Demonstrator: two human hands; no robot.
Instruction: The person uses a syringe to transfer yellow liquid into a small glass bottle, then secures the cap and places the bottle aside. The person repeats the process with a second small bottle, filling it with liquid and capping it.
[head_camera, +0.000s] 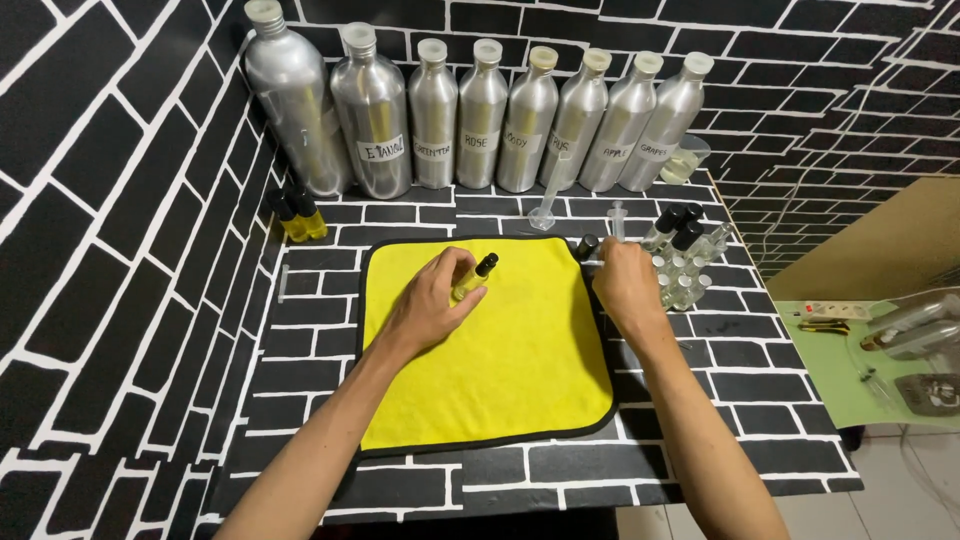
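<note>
Head view shows me both hands over a yellow cloth (500, 370) spread on a brick-patterned table (700, 450). My left hand (432, 305) is closed around a small spray bottle (473, 279) with yellowish liquid and a black cap, held tilted just above the upper middle of the cloth. My right hand (628, 285) sits at the cloth's right edge, fingers curled together beside a cluster of small clear vials (683, 285); I cannot tell whether it grips anything. A black cap (587, 245) lies just beyond that hand. Along the back wall stands a row of tall aluminium bottles (480, 115). A plastic measuring cylinder (545, 200) and a syringe (618, 220) stand before them. Two small yellow bottles (298, 218) stand at the left.
</note>
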